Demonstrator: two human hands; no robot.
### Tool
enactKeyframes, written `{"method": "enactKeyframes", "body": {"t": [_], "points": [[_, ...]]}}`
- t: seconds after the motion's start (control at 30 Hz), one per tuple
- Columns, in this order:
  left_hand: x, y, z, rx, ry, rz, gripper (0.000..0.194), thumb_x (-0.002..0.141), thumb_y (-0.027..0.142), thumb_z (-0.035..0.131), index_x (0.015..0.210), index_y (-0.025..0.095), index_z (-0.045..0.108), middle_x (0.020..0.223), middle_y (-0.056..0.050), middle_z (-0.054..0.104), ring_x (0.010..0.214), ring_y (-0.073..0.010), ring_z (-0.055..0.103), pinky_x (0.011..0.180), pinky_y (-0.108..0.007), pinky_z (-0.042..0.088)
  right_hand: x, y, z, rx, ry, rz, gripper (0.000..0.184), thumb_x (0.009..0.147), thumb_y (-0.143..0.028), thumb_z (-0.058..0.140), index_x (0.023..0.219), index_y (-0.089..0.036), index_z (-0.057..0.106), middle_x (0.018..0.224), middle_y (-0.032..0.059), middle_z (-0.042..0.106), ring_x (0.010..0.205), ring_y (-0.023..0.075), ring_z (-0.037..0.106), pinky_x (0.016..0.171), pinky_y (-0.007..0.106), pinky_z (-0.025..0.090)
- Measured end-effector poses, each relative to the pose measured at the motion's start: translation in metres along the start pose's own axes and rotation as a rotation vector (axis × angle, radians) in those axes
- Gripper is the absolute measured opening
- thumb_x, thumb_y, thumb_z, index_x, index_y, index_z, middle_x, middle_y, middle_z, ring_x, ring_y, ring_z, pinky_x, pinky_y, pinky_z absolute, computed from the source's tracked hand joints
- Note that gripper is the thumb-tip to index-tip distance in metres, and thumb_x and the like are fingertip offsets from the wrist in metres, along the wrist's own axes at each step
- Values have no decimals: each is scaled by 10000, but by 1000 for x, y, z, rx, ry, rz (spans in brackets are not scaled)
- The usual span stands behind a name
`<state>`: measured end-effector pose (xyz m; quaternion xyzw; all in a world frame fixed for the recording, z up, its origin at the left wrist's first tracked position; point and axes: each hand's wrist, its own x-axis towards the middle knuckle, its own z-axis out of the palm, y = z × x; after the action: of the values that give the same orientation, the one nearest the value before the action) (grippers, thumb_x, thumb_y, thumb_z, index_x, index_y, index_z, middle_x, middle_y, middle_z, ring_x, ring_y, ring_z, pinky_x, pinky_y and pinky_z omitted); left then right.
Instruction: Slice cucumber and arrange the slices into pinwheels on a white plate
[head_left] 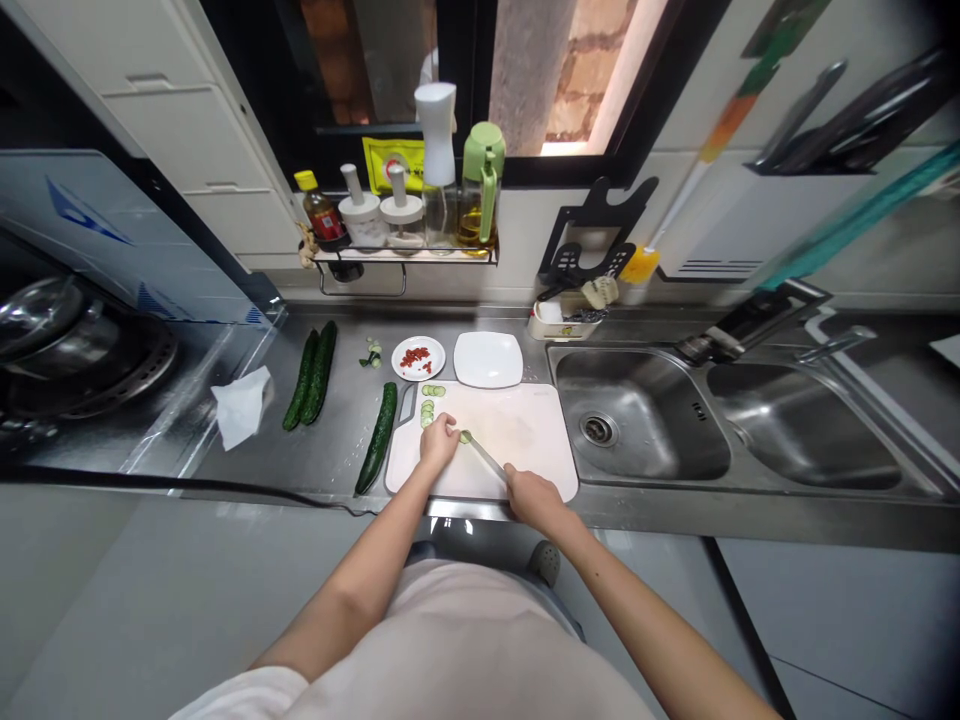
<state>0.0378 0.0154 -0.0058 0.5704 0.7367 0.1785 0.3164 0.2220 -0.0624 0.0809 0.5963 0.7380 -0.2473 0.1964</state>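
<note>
A white cutting board (525, 440) lies on the steel counter in front of me. My left hand (439, 443) is closed on a short end piece of cucumber (466, 436) on the board. My right hand (531, 495) grips a knife (487, 459) whose blade reaches the cucumber piece. Several cucumber slices (429, 405) lie in a row at the board's far left corner. A whole cucumber (377, 437) rests just left of the board.
Two more cucumbers (311, 375) lie further left, beside a crumpled paper towel (241, 405). A small plate of red chilli bits (418, 358) and an empty square plate (488, 359) sit behind the board. A double sink (637, 425) is at the right, a wok (45, 335) at the left.
</note>
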Motion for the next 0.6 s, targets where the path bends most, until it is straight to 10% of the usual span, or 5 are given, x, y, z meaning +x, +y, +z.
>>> {"method": "enactKeyframes", "body": {"t": [0.6], "points": [[-1, 0, -1, -4, -3, 1, 180, 794, 201, 599, 972, 224, 618, 792, -10, 646, 799, -170, 628, 736, -259, 419, 1, 4, -21, -172, -1, -59, 330, 850, -73, 445, 1163, -157, 505, 1023, 163, 673, 993, 267, 651, 750, 320, 449]]}}
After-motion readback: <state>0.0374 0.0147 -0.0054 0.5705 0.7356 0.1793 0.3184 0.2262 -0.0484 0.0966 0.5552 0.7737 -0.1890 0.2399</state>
